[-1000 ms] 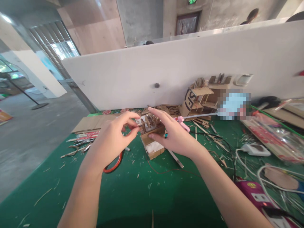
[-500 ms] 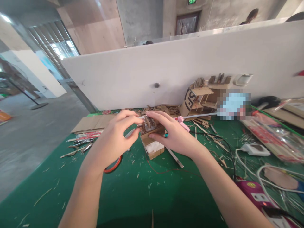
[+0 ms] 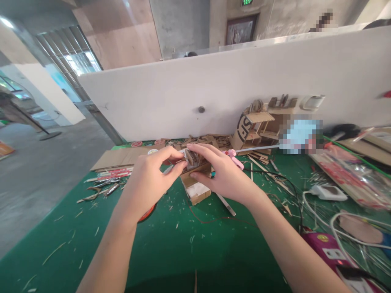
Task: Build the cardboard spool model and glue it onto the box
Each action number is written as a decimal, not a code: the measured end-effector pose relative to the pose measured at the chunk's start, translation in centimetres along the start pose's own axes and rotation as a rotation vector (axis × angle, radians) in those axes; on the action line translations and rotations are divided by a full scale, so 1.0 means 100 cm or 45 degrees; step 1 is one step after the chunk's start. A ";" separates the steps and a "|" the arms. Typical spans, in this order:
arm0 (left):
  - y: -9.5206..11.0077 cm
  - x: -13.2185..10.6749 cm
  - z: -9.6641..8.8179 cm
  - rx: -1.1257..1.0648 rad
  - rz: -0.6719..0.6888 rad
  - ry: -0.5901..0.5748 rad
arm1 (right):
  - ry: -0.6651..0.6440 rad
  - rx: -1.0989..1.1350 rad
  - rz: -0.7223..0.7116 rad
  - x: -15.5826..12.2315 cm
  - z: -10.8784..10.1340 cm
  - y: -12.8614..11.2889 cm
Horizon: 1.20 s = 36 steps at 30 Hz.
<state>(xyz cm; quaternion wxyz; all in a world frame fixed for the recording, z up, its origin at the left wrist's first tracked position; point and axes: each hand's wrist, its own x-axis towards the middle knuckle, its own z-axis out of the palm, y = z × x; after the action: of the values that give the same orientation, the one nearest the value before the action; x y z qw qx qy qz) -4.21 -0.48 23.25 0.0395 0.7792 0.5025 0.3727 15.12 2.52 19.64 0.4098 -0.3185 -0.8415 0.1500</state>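
Above the green mat (image 3: 183, 252) I hold a small cardboard model (image 3: 195, 162) between both hands. My right hand (image 3: 222, 173) grips it from the right, thumb under its box base and fingers over the top. My left hand (image 3: 151, 181) is pinched at the model's left side, fingertips closed on a small part there that I cannot name. A small open cardboard box (image 3: 198, 192) lies on the mat just below the model.
A white partition (image 3: 244, 81) closes the back. Cardboard sheets (image 3: 122, 156), scraps and tools lie at left, an orange ring (image 3: 146, 212) under my left wrist. A cardboard shelf model (image 3: 259, 126), pink-handled tool (image 3: 234, 156), cables, charger (image 3: 328, 192) and a pink device (image 3: 328, 248) sit right.
My left hand's fingers have closed in against the model's left side and the hand has dropped slightly. My right hand and the model have barely moved.
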 end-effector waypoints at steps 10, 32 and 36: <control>-0.003 0.001 -0.003 0.014 0.019 -0.021 | -0.023 0.017 0.009 -0.002 0.000 -0.002; -0.018 0.006 0.001 -0.288 -0.041 -0.116 | 0.047 -0.048 -0.001 -0.002 -0.008 0.007; -0.020 0.006 0.000 -0.257 -0.017 -0.127 | 0.008 -0.113 0.007 -0.002 -0.013 0.006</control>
<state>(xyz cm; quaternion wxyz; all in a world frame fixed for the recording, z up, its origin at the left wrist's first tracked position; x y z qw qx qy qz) -5.56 0.99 22.67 0.1452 0.7854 0.4650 0.3820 16.45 2.87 19.98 0.3974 -0.3392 -0.8452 0.1126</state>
